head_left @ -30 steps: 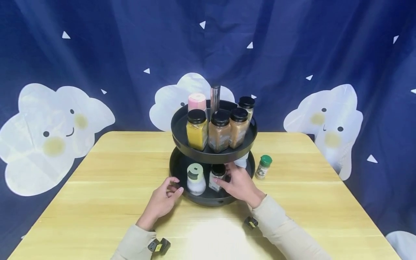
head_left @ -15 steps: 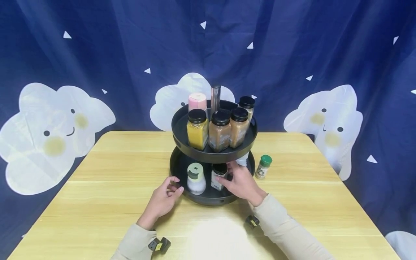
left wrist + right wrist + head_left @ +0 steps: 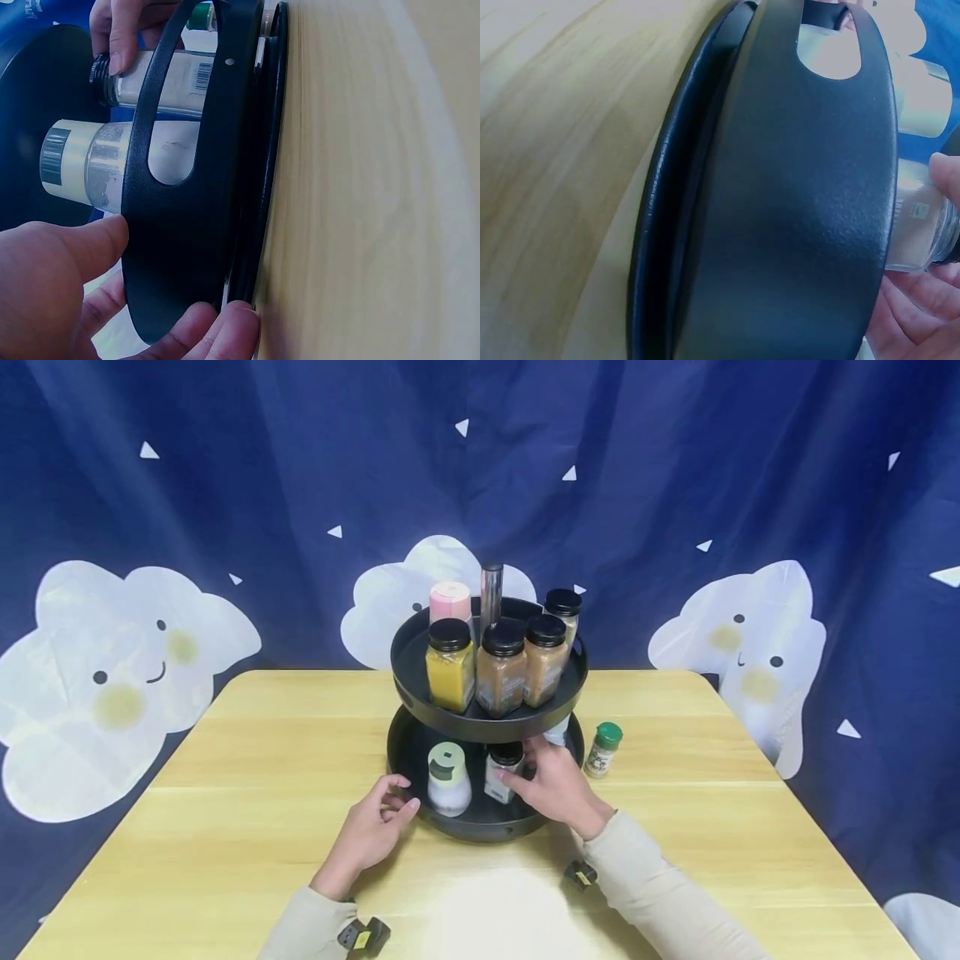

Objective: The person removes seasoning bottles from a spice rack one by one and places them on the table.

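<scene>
On the table stands a black two-tier round tray [image 3: 486, 832]. At its lower left rim, my left hand [image 3: 371, 831] holds the wall between thumb and fingers; the left wrist view shows the thumb [image 3: 105, 238] at the upper edge and the other fingers near the base. Inside the lower tier, my right hand [image 3: 555, 781] grips a square black-lidded jar of pale powder [image 3: 497, 783], thumb in front and fingers behind. The tray wall hides the jar's base in both wrist views. Left of the jar is a shaker bottle [image 3: 450, 789] with a pale green cap.
A yellow jar [image 3: 450, 681], two brown jars [image 3: 501, 683], another black-lidded jar [image 3: 564, 603] and a pink-capped container [image 3: 450, 600] fill the upper tier around a metal post [image 3: 491, 593]. A green-capped shaker [image 3: 602, 750] stands right of the tray. The upper tier overhangs my right fingers.
The held jar has shifted slightly right within the lower tier, along with my right hand. My left hand keeps its place at the rim. The head view has tilted a little.
</scene>
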{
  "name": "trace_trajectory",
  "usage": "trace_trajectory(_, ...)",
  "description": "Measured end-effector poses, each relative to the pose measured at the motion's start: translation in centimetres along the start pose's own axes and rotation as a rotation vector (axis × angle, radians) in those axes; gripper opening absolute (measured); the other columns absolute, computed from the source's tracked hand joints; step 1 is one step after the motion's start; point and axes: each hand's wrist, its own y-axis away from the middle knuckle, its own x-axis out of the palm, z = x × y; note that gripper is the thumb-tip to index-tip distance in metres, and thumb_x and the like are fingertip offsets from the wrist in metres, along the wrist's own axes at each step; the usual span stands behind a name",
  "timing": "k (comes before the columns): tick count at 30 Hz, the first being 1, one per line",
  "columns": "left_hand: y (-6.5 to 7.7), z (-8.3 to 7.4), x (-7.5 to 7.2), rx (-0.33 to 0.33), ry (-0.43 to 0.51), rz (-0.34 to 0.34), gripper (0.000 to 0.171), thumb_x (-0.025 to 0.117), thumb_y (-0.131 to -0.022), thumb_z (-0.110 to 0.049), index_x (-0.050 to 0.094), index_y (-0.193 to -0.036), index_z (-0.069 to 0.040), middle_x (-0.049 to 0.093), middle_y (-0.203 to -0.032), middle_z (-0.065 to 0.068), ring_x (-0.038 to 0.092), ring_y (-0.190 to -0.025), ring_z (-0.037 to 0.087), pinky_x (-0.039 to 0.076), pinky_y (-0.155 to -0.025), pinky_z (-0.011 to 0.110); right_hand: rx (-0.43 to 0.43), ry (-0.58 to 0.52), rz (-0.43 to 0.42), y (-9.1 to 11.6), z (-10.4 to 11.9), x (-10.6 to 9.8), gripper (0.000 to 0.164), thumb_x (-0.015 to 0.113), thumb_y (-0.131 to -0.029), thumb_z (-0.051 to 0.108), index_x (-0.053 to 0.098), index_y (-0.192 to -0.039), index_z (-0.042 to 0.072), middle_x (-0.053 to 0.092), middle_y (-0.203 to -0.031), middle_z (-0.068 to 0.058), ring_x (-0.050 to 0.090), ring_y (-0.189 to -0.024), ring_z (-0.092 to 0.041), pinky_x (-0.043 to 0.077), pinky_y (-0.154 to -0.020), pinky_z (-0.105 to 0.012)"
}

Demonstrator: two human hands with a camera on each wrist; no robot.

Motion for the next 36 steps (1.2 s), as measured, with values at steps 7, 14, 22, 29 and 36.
trace_trajectory(7,0.4,0.5,-0.1,0.004,0.003,0.003,0.029,0.065,-0.093,-0.022,0.056,-0.119,-0.013,0.063,-0.096,0.005,0.062,-0.088,0.019,0.050,-0.085,0.040,0.025,0.021,-0.042,0.1,0.3,0.2,0.042,0.082,-0.077,0.022,0.053,-0.104,0.011,0.053,-0.074,0.001,0.055,-0.067,-0.014,0.048,-0.060,-0.030)
trace_trajectory(14,0.6,0.5,0.0,0.001,0.012,-0.003,0.028,0.066,-0.093,-0.019,0.056,-0.119,-0.012,0.063,-0.094,0.005,0.062,-0.086,0.018,0.050,-0.082,0.038,0.035,0.033,-0.042,0.0,0.4,-0.1,0.039,0.082,-0.077,0.026,0.053,-0.099,0.012,0.053,-0.073,0.001,0.057,-0.067,-0.015,0.050,-0.063,-0.029)
trace_trajectory(22,0.3,0.3,0.1,0.013,0.018,-0.003,0.028,0.066,-0.093,-0.020,0.056,-0.118,-0.013,0.063,-0.094,0.005,0.061,-0.085,0.017,0.050,-0.082,0.038,0.025,0.050,-0.069,-0.2,0.2,-0.8,0.040,0.082,-0.076,0.026,0.053,-0.099,0.011,0.057,-0.073,-0.006,0.058,-0.066,-0.023,0.047,-0.059,-0.031)
trace_trajectory(29,0.3,0.3,0.1,0.008,0.012,-0.003,0.028,0.066,-0.093,-0.020,0.056,-0.118,-0.013,0.063,-0.094,0.004,0.062,-0.085,0.017,0.050,-0.082,0.038,0.020,0.052,-0.063,-0.1,-0.1,-1.1,0.043,0.082,-0.076,0.026,0.052,-0.103,0.010,0.056,-0.073,-0.007,0.058,-0.064,-0.024,0.046,-0.057,-0.030)
trace_trajectory(36,0.2,0.3,0.1,0.014,0.018,-0.001,0.028,0.066,-0.093,-0.019,0.057,-0.118,-0.013,0.063,-0.094,0.005,0.062,-0.086,0.017,0.050,-0.083,0.038,0.028,0.044,-0.067,0.0,-0.2,-1.3,0.047,0.083,-0.075,0.023,0.051,-0.108,0.010,0.055,-0.075,-0.002,0.057,-0.065,-0.018,0.047,-0.058,-0.030)
